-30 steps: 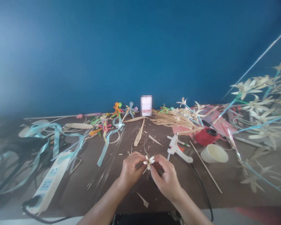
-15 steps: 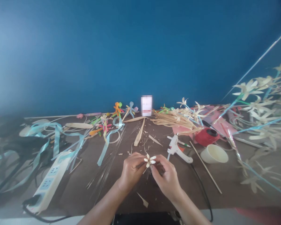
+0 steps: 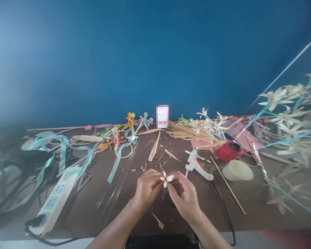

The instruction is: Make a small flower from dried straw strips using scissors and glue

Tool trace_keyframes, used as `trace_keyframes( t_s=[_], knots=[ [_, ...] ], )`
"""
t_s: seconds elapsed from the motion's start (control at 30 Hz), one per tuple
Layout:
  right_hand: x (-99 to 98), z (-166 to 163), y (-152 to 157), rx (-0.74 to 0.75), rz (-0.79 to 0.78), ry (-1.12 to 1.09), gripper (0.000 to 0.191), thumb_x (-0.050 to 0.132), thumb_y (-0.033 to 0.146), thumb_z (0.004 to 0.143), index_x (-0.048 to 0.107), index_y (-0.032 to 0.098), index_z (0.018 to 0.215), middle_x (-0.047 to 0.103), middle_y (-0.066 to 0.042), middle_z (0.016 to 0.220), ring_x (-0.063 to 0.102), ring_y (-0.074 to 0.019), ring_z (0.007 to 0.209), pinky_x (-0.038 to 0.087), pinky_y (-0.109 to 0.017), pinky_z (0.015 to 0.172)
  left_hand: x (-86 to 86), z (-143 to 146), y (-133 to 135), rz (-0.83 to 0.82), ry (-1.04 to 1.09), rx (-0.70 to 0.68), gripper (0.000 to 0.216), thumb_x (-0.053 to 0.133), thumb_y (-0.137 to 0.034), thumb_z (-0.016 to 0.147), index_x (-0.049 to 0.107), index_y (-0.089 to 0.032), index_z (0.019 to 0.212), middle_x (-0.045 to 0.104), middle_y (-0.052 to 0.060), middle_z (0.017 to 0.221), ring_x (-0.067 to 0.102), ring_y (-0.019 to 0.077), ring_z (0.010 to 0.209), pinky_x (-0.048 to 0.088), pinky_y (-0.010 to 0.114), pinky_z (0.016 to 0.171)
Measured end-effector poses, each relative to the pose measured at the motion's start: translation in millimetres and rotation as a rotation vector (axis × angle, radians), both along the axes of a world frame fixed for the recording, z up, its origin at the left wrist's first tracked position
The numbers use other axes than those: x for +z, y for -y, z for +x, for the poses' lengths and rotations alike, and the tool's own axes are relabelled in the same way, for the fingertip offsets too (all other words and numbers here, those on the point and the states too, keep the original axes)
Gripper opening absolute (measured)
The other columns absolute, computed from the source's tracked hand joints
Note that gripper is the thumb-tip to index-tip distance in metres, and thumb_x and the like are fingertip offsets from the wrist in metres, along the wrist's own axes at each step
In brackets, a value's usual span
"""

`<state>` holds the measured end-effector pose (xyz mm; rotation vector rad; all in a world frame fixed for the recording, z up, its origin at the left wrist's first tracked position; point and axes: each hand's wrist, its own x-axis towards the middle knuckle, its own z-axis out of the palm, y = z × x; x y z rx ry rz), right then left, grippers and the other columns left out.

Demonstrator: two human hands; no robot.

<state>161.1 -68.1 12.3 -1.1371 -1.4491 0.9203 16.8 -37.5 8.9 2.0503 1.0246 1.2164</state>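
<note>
Head view: I have both hands together over the near middle of the desk [image 3: 80, 216], with a small pale flower [image 3: 167, 179] between my fingertips, its petals spread and facing up toward me. My left hand [image 3: 147, 188] is curled, thumb and forefinger pinched together at the flower's left side; my right hand [image 3: 184, 193] has its thumb and forefinger drawn in at the other side, a small hollow left behind the pinch. What the fingertips grip beneath the petals is hidden from me. A pale scrap [image 3: 158, 221] lies on the desk between my forearms, and beyond my hands are little shavings and a dry husk strip [image 3: 154, 148]. Just beyond my right hand the white glue gun [image 3: 195, 165] lies on its side, its black cord [image 3: 224, 200] running back toward the near edge. Right of it come a thin stick [image 3: 228, 185], a pale cup [image 3: 237, 171] and a red roll [image 3: 228, 151], with a bundle of husk strips [image 3: 190, 134] farther back. More pale flowers on blue stems [image 3: 276, 98] crowd the far right. Off to my left lie thin clear strands [image 3: 118, 183], a light-blue ribbon [image 3: 115, 169] and a white power strip [image 3: 54, 202] with a black plug in it.
</note>
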Motion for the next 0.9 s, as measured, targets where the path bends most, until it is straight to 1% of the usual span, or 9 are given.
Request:
trace_keyframes(
  t_s=[0.13,0.23,0.33,0.4,0.53,0.6,0.67,0.73,0.9],
  knots=[
    [1.1,1.1,0.6,0.008,0.011,0.004,0.008,0.048,0.015,0.078,0.052,0.018,0.083,0.056,-0.004,0.082,0.056,-0.0145,0.070,0.048,-0.024,0.061,-1.7,0.2,0.2,0.018,0.009,-0.012,0.012,0.056,-0.013,0.075,0.065,-0.020,0.077,0.068,0.005,0.074,0.059,0.0168,0.070,0.046,0.031,0.068],
    [1.7,2.3,0.5,0.006,0.017,0.038,0.010,0.049,0.014,0.076,0.053,0.018,0.084,0.056,-0.005,0.083,0.056,-0.0149,0.071,0.048,-0.024,0.062,-2.4,1.3,-0.5,0.001,0.020,0.010,0.011,0.058,-0.013,0.074,0.066,-0.019,0.075,0.067,0.004,0.072,0.058,0.0161,0.070,0.045,0.030,0.067],
    [2.5,1.6,0.7,0.000,0.004,0.078,0.013,0.049,0.014,0.076,0.054,0.018,0.087,0.057,-0.005,0.085,0.056,-0.0147,0.070,0.048,-0.024,0.059,-2.3,2.8,0.2,-0.105,0.021,0.065,0.007,0.060,-0.016,0.073,0.066,-0.018,0.070,0.065,0.004,0.067,0.057,0.0155,0.067,0.044,0.027,0.064],
    [3.4,0.1,1.3,0.011,0.010,0.105,0.015,0.048,0.014,0.076,0.055,0.018,0.089,0.057,-0.005,0.087,0.056,-0.0142,0.069,0.048,-0.024,0.059,-2.7,3.8,2.0,-0.246,0.052,0.116,0.008,0.061,-0.021,0.072,0.066,-0.016,0.067,0.063,0.003,0.064,0.056,0.0148,0.064,0.043,0.025,0.060],
    [4.7,1.5,-1.2,0.073,0.013,0.153,0.024,0.047,0.014,0.078,0.054,0.019,0.100,0.057,-0.006,0.089,0.056,-0.0127,0.064,0.048,-0.025,0.059,-7.7,1.6,2.9,-0.589,0.291,0.193,0.013,0.063,-0.027,0.070,0.067,-0.014,0.069,0.064,0.002,0.063,0.056,0.0136,0.058,0.042,0.022,0.054],
    [4.7,7.9,-6.1,0.053,-0.008,0.167,0.024,0.047,0.016,0.079,0.053,0.019,0.102,0.058,-0.006,0.088,0.056,-0.0133,0.065,0.048,-0.024,0.058,-10.8,-3.6,-1.1,-0.689,0.445,0.245,0.014,0.066,-0.028,0.067,0.067,-0.014,0.068,0.065,0.002,0.063,0.056,0.0126,0.056,0.043,0.022,0.055],
    [4.1,17.7,-12.5,-0.011,-0.029,0.206,0.021,0.046,0.017,0.080,0.054,0.018,0.099,0.059,-0.005,0.085,0.057,-0.0143,0.067,0.047,-0.024,0.059,-12.7,-11.1,-7.7,-0.734,0.587,0.300,0.014,0.068,-0.027,0.065,0.066,-0.013,0.066,0.066,0.003,0.065,0.057,0.0122,0.058,0.045,0.022,0.056],
    [2.9,27.9,-17.9,-0.030,-0.045,0.314,0.016,0.046,0.017,0.080,0.057,0.019,0.092,0.060,-0.003,0.080,0.057,-0.0142,0.066,0.046,-0.025,0.060,-12.9,-19.4,-15.1,-0.767,0.726,0.338,0.014,0.070,-0.026,0.062,0.065,-0.014,0.066,0.066,0.003,0.067,0.058,0.0124,0.062,0.045,0.021,0.055],
    [-5.6,36.8,-18.8,0.106,-0.026,0.714,0.015,0.048,0.015,0.079,0.062,0.020,0.077,0.061,-0.002,0.074,0.058,-0.0151,0.068,0.042,-0.025,0.063,-9.1,-31.2,-24.5,-0.788,0.845,0.379,0.017,0.073,-0.025,0.057,0.065,-0.013,0.066,0.066,0.002,0.064,0.059,0.0114,0.060,0.045,0.019,0.050]
  ],
)
